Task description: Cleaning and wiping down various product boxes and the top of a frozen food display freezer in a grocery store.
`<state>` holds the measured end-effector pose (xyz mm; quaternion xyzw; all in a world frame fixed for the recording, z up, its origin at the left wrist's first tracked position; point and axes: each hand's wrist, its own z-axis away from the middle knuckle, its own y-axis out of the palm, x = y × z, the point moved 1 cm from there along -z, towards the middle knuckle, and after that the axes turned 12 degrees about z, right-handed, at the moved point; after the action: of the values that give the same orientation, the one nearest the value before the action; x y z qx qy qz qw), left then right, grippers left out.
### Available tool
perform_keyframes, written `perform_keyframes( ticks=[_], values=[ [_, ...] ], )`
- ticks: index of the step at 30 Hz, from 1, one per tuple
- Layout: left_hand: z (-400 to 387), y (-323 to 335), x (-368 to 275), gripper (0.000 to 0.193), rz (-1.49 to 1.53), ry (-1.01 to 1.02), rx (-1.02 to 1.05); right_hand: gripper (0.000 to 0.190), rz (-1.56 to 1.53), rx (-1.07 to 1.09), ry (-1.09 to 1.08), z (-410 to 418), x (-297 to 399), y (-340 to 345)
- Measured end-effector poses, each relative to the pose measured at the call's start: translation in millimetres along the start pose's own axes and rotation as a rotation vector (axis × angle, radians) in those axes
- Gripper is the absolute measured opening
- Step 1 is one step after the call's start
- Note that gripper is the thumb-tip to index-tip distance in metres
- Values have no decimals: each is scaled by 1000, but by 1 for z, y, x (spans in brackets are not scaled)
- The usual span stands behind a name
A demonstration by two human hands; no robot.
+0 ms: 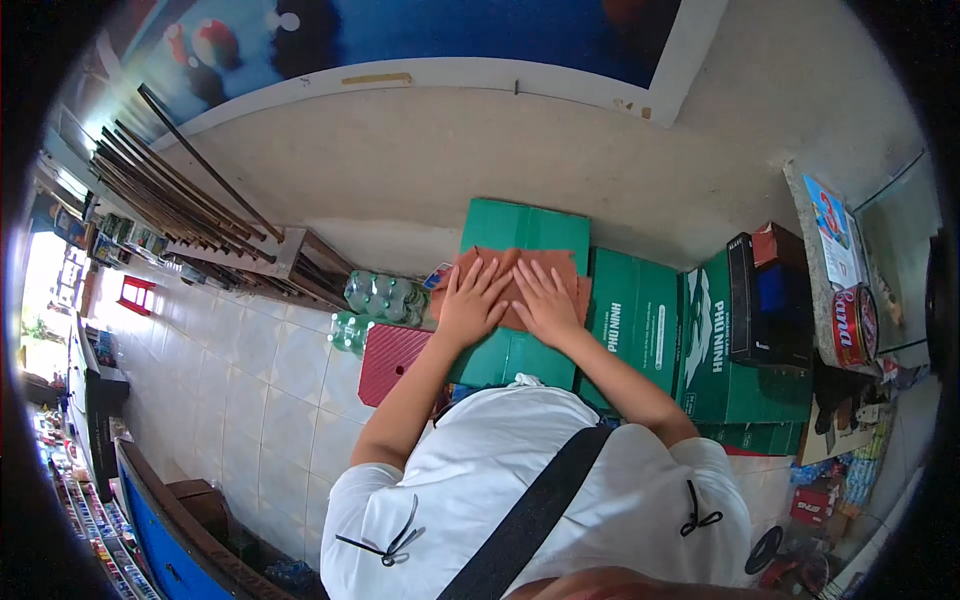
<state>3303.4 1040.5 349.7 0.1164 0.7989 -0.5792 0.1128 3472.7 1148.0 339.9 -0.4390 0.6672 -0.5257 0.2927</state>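
Note:
A reddish-brown cloth (pixel 513 319) lies spread on top of a green cardboard box (pixel 526 225), with its edges uneven and slightly wrinkled. My left hand (pixel 472 306) rests flat on the cloth's left half, palm down and fingers apart. On the right half, my right hand (pixel 549 309) also lies palm down with its fingers spread. The two thumbs come close together near the middle. Neither hand grasps the cloth. The near part of the box top shows below my hands.
Left of the box are a red stool (pixel 390 361) and green plastic bottles (pixel 384 294). Billiard cues (pixel 187 187) lean in a rack beyond. To the right stand more green cartons (pixel 634 322), a black box (pixel 769 315) and a round tin (pixel 855 326). A wall (pixel 420 150) rises behind.

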Motion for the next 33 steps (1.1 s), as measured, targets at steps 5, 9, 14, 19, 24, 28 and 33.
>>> perform_keyframes(
  ticks=[5,9,14,19,24,28,33],
  values=[
    [38,-10,-24,59,56,34,72,66,-11,58,-12,43,27,-17],
    [39,-12,-24,59,64,4,104,66,-10,72,-4,40,31,-21],
    [22,-10,-18,59,57,-3,85,66,-4,51,33,28,26,-12],
    [-11,5,5,59,17,-10,-37,64,20,-2,32,-15,-1,0],
    [-60,14,34,55,-15,-128,-72,61,54,-89,55,-72,-27,17],
    [-67,16,40,55,-19,-122,-108,58,55,-98,84,-81,-29,19],
    [-43,5,23,57,8,-98,-58,62,69,-57,68,-52,-17,11]
  ],
)
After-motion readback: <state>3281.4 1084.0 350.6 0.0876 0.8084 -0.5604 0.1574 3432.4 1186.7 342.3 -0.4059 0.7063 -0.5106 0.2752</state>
